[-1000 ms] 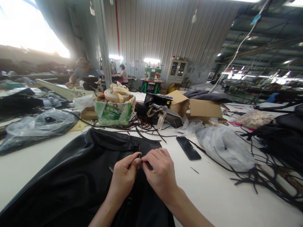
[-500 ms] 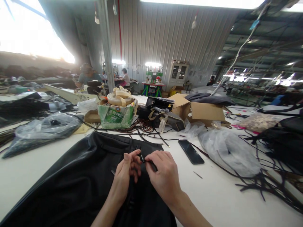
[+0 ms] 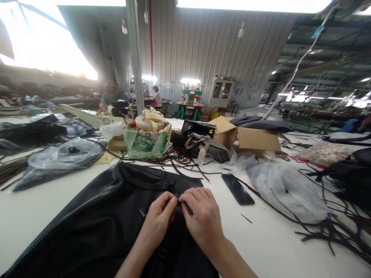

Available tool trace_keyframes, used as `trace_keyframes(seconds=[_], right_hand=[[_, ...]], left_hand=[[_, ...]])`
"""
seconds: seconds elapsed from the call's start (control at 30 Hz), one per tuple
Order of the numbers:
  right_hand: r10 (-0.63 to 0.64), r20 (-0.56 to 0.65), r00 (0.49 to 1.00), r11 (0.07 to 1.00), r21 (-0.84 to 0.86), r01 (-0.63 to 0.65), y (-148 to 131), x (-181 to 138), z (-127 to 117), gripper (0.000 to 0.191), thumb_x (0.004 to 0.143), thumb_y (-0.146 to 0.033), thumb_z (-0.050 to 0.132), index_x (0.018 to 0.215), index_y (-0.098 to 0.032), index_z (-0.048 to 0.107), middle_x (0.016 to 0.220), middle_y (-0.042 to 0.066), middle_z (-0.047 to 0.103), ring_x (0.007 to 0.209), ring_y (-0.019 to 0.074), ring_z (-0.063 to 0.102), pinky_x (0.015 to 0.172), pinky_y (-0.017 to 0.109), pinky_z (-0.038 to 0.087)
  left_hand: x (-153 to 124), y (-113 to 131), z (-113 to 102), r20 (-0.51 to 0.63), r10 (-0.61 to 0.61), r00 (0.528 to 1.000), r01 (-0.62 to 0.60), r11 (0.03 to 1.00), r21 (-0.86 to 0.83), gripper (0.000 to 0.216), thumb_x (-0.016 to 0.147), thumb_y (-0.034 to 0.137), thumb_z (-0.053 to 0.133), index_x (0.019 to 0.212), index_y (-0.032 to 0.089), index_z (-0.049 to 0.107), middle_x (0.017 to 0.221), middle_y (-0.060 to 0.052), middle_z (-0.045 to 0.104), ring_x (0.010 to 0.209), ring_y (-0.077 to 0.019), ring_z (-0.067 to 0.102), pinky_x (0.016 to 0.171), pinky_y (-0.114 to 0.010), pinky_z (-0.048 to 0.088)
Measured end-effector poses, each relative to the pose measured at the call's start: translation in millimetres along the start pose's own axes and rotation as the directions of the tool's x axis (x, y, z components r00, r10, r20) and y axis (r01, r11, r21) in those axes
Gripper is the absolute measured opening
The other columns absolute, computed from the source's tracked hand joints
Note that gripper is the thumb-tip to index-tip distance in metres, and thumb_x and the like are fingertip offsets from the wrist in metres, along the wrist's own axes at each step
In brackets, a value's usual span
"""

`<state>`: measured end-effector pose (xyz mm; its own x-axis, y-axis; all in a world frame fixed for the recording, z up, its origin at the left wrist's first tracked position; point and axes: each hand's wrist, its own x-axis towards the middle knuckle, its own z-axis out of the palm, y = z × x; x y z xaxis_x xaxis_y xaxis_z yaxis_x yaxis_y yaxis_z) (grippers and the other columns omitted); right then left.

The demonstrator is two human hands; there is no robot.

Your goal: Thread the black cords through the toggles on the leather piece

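Observation:
A large, shiny black leather-like piece [image 3: 95, 216] lies across the white table in front of me, its folds spreading to the left. Over its upper right part, my left hand [image 3: 162, 212] pinches a small black strip [image 3: 178, 200] between thumb and fingers. My right hand [image 3: 203, 218] grips the same strip from the other side, fingertips almost touching the left ones. Most of the strip is hidden by the fingers, and its exact kind is unclear. Just beyond the fingertips, a bunched black part [image 3: 170, 186] stands up from the leather.
Right of my hands lies a black phone [image 3: 237, 189]. Farther back are a green box [image 3: 147, 144] with rolled tape, black bags [image 3: 199, 133], an open cardboard box [image 3: 257, 139] and loose cords. Plastic bags [image 3: 286, 189] flank the work. Two people sit in the background.
My left hand's fingers, spread before, have closed on the small black strip beside my right fingertips. My right hand stays pinched. The view has shifted slightly.

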<state>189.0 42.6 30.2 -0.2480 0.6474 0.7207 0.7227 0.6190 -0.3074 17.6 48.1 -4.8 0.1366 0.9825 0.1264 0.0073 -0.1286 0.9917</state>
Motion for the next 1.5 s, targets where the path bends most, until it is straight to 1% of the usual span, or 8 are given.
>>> trace_keyframes(seconds=[0.17, 0.27, 0.5, 0.73, 1.0, 1.23, 1.4, 1.5], right_hand=[[0.107, 0.208, 0.972, 0.974, 0.176, -0.145, 1, 8, -18, 0.051, 0.078, -0.004, 0.090, 0.119, -0.026, 0.071, 0.120, 0.003, 0.077, 0.112, 0.0277, 0.070, 0.100, 0.046, 0.055], [0.026, 0.246, 0.969, 0.982, 0.175, -0.071, 3, 9, -21, 0.068, 0.083, -0.011, 0.092, 0.145, -0.026, 0.066, 0.140, 0.009, 0.074, 0.126, 0.0304, 0.069, 0.109, 0.050, 0.058], [-0.082, 0.194, 0.978, 0.981, 0.188, 0.045, 1, 5, -12, 0.041, 0.098, -0.010, 0.077, 0.138, -0.020, 0.072, 0.128, 0.009, 0.081, 0.110, 0.0279, 0.074, 0.099, 0.047, 0.062], [0.010, 0.166, 0.986, 0.962, 0.267, -0.054, -7, 3, -13, 0.040, 0.096, -0.006, 0.075, 0.132, -0.024, 0.073, 0.125, 0.006, 0.081, 0.110, 0.0267, 0.074, 0.099, 0.045, 0.059], [0.181, 0.324, 0.929, 0.901, 0.325, -0.288, -5, 4, -17, 0.031, 0.096, -0.015, 0.082, 0.124, -0.027, 0.078, 0.115, 0.003, 0.080, 0.104, 0.0237, 0.075, 0.093, 0.036, 0.060], [0.216, 0.388, 0.896, 0.922, 0.221, -0.318, -18, 3, -19, 0.031, 0.096, -0.017, 0.077, 0.126, -0.025, 0.075, 0.119, 0.005, 0.079, 0.108, 0.0260, 0.076, 0.097, 0.039, 0.059], [0.236, 0.474, 0.848, 0.919, 0.175, -0.354, -15, 4, -26, 0.027, 0.096, -0.019, 0.079, 0.121, -0.026, 0.077, 0.114, 0.002, 0.077, 0.103, 0.0241, 0.074, 0.091, 0.036, 0.057], [0.199, 0.522, 0.830, 0.921, 0.188, -0.340, -13, 7, -30, 0.029, 0.096, -0.018, 0.079, 0.123, -0.028, 0.076, 0.117, 0.001, 0.077, 0.106, 0.0233, 0.074, 0.091, 0.034, 0.055]], left_hand=[[-3, 6, -1, -0.015, -0.050, 0.999, 0.049, 0.995, -0.091, 0.051, 0.102, 0.070, 0.066, 0.088, 0.020, 0.062, 0.064, 0.005, 0.045, 0.053, -0.0114, 0.039, 0.047, -0.022, 0.031], [-5, 7, 0, 0.015, -0.039, 0.999, 0.041, 0.994, -0.100, 0.050, 0.101, 0.069, 0.068, 0.088, 0.021, 0.061, 0.068, 0.005, 0.042, 0.054, -0.0107, 0.035, 0.047, -0.021, 0.029], [-9, 5, 0, -0.051, 0.101, 0.994, -0.100, 0.995, 0.015, 0.041, 0.109, 0.058, 0.063, 0.092, 0.020, 0.066, 0.078, 0.002, 0.050, 0.061, -0.0114, 0.038, 0.051, -0.023, 0.032], [-15, 10, 0, -0.147, 0.213, 0.966, -0.203, 0.976, 0.080, 0.039, 0.110, 0.052, 0.063, 0.088, 0.020, 0.064, 0.077, 0.001, 0.051, 0.066, -0.0131, 0.044, 0.057, -0.024, 0.037], [-3, 15, -24, -0.460, 0.101, 0.882, -0.253, 0.925, -0.283, 0.037, 0.102, 0.051, 0.079, 0.092, 0.018, 0.066, 0.074, 0.005, 0.040, 0.061, -0.0084, 0.034, 0.050, -0.017, 0.031], [-3, 17, -19, -0.530, 0.087, 0.844, -0.284, 0.910, -0.302, 0.040, 0.097, 0.052, 0.084, 0.087, 0.018, 0.066, 0.068, 0.006, 0.039, 0.056, -0.0078, 0.034, 0.045, -0.015, 0.033], [-1, 29, -26, -0.663, 0.032, 0.748, -0.369, 0.850, -0.375, 0.038, 0.087, 0.042, 0.093, 0.081, 0.017, 0.064, 0.066, 0.006, 0.043, 0.055, -0.0074, 0.032, 0.043, -0.014, 0.031], [-1, 32, -30, -0.680, 0.028, 0.732, -0.388, 0.838, -0.383, 0.037, 0.084, 0.040, 0.094, 0.081, 0.017, 0.065, 0.066, 0.006, 0.043, 0.056, -0.0077, 0.032, 0.043, -0.014, 0.031]])
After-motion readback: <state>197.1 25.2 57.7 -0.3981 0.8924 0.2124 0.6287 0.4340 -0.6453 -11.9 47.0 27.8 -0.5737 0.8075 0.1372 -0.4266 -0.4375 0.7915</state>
